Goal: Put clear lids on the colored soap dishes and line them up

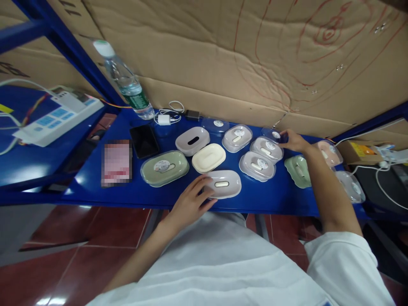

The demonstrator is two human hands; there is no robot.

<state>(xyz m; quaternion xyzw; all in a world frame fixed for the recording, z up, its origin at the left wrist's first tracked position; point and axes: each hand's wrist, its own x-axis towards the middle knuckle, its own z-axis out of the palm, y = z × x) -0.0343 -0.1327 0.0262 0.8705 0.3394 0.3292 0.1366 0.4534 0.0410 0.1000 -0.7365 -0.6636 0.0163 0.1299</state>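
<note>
A blue table spans the middle of the frame. At lower centre, the person's left hand curves loosely around the left end of a lilac dish; whether the grip is closed on its rim cannot be told. At centre right, the right hand is at a clear lid, its grip narrow, though whether it pinches the edge is unclear.

The covering looks well along but incomplete. A large green dish left of centre and 3 lilac dishes right of centre have clear covers on. The front lilac dish is uncovered, as are a slotted dish and a cream tray at centre. Another clear lid lies loose behind them. Smallest of all, a white capsule-shaped piece sits inside the front dish, so that part seems settled; its cover appears left to do.
</note>
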